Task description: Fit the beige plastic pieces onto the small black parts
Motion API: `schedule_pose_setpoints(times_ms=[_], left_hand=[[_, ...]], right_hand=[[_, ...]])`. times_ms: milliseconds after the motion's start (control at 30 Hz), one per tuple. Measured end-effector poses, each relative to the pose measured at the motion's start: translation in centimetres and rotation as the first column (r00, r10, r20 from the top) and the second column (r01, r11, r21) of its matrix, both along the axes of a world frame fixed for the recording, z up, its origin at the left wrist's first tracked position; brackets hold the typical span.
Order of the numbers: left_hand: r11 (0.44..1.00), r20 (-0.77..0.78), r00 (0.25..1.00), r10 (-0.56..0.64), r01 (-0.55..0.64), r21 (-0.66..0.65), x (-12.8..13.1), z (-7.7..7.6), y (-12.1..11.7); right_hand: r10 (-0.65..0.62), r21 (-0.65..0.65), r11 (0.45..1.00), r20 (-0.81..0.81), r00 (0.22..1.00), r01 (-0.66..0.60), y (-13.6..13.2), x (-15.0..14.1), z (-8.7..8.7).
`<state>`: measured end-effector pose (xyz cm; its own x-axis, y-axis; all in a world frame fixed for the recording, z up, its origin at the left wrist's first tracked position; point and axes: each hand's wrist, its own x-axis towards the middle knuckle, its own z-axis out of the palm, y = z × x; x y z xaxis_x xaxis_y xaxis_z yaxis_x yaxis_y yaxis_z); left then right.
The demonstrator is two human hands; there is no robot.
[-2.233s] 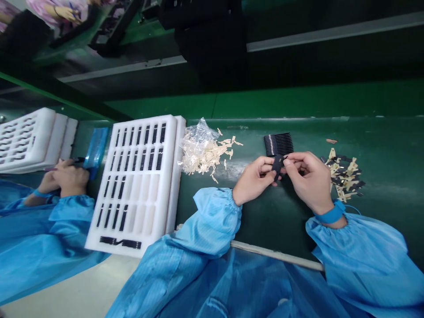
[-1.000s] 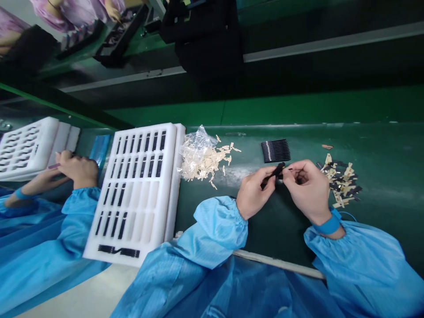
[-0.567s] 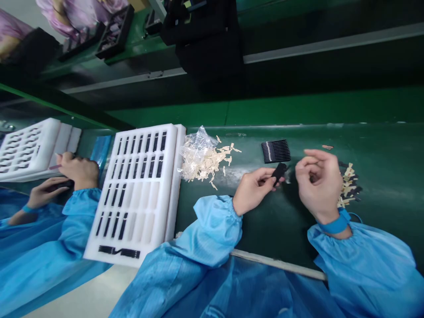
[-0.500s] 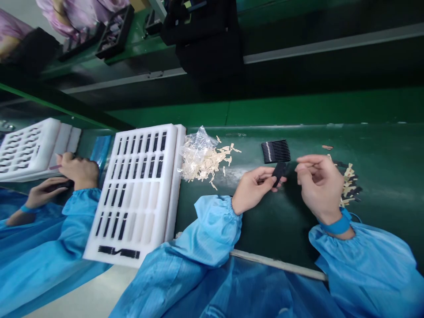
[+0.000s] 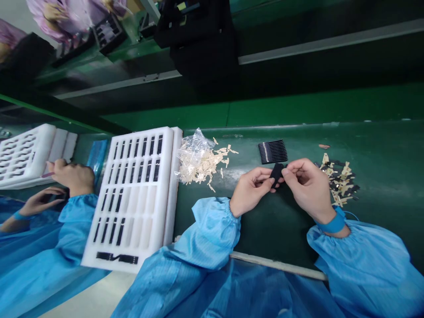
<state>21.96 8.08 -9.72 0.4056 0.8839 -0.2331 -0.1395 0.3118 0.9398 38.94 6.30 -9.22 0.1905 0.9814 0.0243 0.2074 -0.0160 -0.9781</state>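
Note:
My left hand (image 5: 253, 187) is closed around one end of a small flat black piece (image 5: 276, 173). At the piece's other end, the thumb and fingertips of my right hand (image 5: 308, 183) pinch together against its corner; exactly what lies between those fingertips is hidden. Just beyond my hands lies a row of thin black strips (image 5: 273, 151), side by side with light marks near one end. Beside my right wrist is a loose heap of cream and black tabs (image 5: 342, 183). Left of my left hand, cream-coloured tabs (image 5: 200, 168) spill from a clear plastic bag (image 5: 198, 140).
A white foam tray (image 5: 129, 266) with slots, several holding black strips, stands at my left on another tray. A co-worker's hands (image 5: 71, 176) work beyond it near more white trays (image 5: 20, 152). A green shelf edge (image 5: 205, 115) runs behind the bench; a small brownish scrap (image 5: 323, 146) lies at right.
My right hand has moved left and now meets the black piece, where before it was apart from it. The heap beside my right wrist shows more fully. The view has shifted slightly.

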Motion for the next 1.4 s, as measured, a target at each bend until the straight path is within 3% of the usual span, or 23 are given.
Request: schedule_pose_setpoints(times_ms=[333,633,867,1133,1233,1400], left_hand=[[0.987,-0.112,0.993,0.024,-0.006,0.158,0.0,0.0,-0.4],[0.990,-0.103,0.994,0.030,-0.016,0.140,0.1,-0.1,-0.5],[0.929,-0.279,0.955,0.096,0.015,0.369,-0.4,0.0,-0.7],[0.919,-0.327,0.940,0.101,0.038,0.393,-0.6,0.1,-0.8],[0.949,-0.239,0.969,0.060,0.018,0.315,-0.4,0.2,-0.6],[0.999,-0.007,1.000,-0.008,0.008,0.032,-0.3,0.4,0.2]], right_hand=[[-0.051,0.011,0.999,0.038,0.998,0.051,-0.1,0.0,-0.3],[-0.037,0.022,0.999,0.058,0.998,0.035,-0.1,0.1,-0.4],[-0.042,0.019,0.999,0.074,0.996,0.040,-0.1,0.0,-0.2],[-0.026,-0.004,1.000,0.041,0.999,0.027,0.2,0.0,0.2],[-0.012,-0.033,0.999,-0.008,1.000,0.011,0.3,0.1,0.5],[-0.035,0.004,0.999,-0.051,0.998,0.036,0.6,0.7,1.0]])
